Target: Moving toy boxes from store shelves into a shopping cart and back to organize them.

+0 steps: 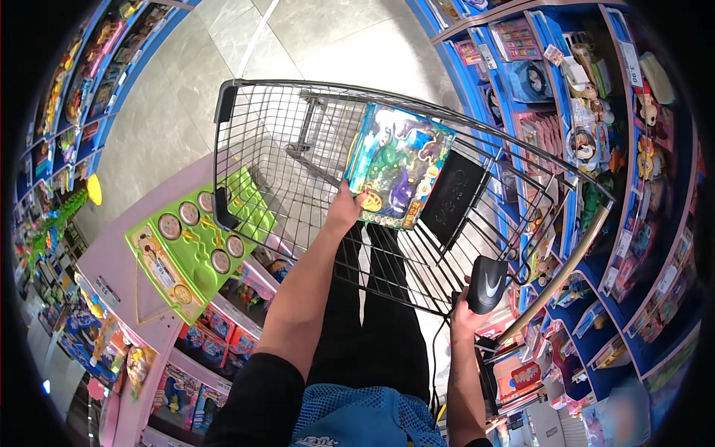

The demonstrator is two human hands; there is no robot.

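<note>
- Box [402, 160]: over the cart [226, 104], between its long edges; depth unclear.
- Long axis runs away from the person, far end leaning right; printed face up.
- Left hand [345, 212], nearer, pinches its near left corner; box lies beyond, rightward.
- Right hand [467, 318], wrapped round scanner [488, 285], at cart's near right corner.

The scene is viewed from the wearer's head — steeply downward, through a fisheye lens. The left hand [345, 211] and right hand [466, 319] are seen closely from above; the shopping cart [279, 179] is framed centrally — floor [171, 97] beyond.
</note>
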